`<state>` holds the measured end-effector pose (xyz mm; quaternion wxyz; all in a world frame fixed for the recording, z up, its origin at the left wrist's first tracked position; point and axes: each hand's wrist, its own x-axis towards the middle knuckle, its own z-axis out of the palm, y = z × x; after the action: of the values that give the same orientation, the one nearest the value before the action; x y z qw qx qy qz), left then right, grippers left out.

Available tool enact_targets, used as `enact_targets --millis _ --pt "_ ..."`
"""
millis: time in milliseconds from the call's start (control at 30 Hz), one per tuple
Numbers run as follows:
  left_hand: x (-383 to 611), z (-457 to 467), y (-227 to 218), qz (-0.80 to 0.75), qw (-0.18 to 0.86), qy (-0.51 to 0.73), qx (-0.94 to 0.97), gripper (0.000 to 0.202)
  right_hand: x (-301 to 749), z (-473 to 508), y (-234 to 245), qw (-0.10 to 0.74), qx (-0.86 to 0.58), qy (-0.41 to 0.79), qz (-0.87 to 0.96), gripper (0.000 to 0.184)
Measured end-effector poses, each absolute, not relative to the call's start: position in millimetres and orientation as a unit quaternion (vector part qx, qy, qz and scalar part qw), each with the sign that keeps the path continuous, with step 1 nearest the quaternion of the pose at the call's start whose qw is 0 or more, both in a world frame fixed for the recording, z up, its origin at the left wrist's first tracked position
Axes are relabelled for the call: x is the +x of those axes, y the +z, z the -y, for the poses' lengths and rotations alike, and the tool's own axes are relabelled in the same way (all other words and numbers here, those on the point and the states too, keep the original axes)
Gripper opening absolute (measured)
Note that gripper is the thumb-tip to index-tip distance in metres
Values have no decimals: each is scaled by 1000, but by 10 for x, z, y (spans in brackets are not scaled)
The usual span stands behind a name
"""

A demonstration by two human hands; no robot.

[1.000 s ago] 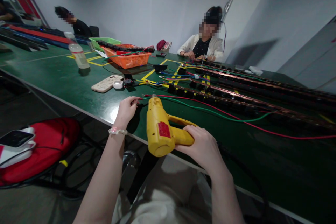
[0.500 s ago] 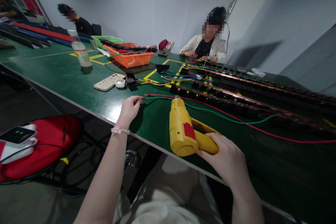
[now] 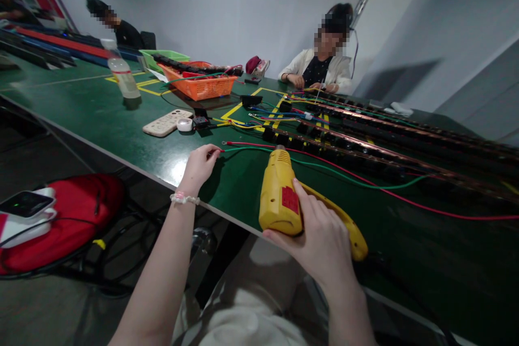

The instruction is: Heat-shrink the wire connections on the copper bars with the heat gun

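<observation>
Yellow heat gun [image 3: 275, 192], green wire [image 3: 316, 165]

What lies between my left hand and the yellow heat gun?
In the head view, green tabletop lies between your left hand and the heat gun, with the green wire stretching across; the red wire runs just beyond.

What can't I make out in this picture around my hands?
From the head view:
Tip of the green wire: hidden by the fingers of the left hand.
Part of the yellow heat gun: behind the right hand.
Far end of the red wire: cut off by the right edge.
Print on the bottle label: too small.
</observation>
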<state>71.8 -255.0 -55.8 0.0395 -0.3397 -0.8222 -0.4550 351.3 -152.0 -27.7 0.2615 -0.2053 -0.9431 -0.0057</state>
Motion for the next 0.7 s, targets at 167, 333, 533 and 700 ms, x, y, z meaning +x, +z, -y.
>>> enact_targets --millis 167,333,533,700 --pt "693 2546 -569 817 30 -474 -328 28 3373 1529 -274 255 -155 34 954 97" --pt "673 2549 -573 810 28 -490 -322 27 3266 1676 -245 233 -109 84 963 107" --pt "657 2554 -578 812 42 -483 -325 27 3159 1779 -263 233 -54 134 962 103" --pt "626 2558 -603 820 63 -461 -334 28 3150 1768 -275 231 -40 140 962 103"
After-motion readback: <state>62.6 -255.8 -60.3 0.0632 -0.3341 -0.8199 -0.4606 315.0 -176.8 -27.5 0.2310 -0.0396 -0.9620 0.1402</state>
